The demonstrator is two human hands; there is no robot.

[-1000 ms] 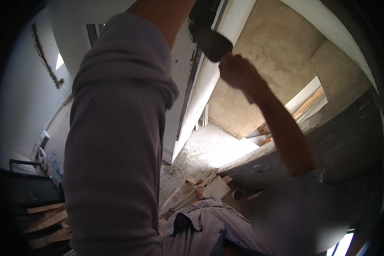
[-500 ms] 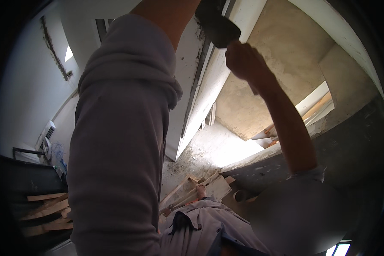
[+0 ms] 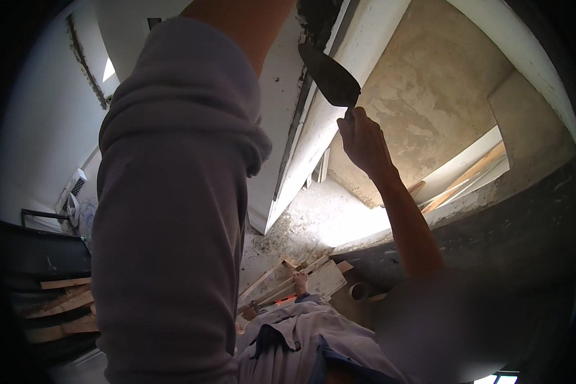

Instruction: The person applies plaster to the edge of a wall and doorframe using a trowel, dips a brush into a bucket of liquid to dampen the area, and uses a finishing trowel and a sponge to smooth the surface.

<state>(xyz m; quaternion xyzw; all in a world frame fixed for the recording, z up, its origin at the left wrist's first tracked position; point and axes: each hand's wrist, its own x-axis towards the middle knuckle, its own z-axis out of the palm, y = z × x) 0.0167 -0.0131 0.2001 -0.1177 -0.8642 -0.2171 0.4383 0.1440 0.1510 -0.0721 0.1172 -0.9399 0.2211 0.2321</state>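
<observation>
My left arm in a rolled lilac-grey sleeve rises across the middle left and leaves the top edge, so my left hand is out of view. My right hand (image 3: 365,141) is closed round the handle of a trowel (image 3: 331,75), whose dark blade points up and left. The blade's tip is beside a dark, rough strip of what looks like mortar (image 3: 317,19) along a pale wall edge (image 3: 361,35); I cannot tell whether they touch.
Loose boards (image 3: 323,281) and my bare foot (image 3: 301,281) are low in the middle. A cardboard tube (image 3: 358,291) lies beside them. More wooden pieces (image 3: 61,304) are at lower left. A plastered surface (image 3: 429,77) with an opening (image 3: 467,173) is at right.
My right hand and the trowel have moved down from the top of the strip, and the blade has turned, uncovering more of the dark patch. My left arm stays raised.
</observation>
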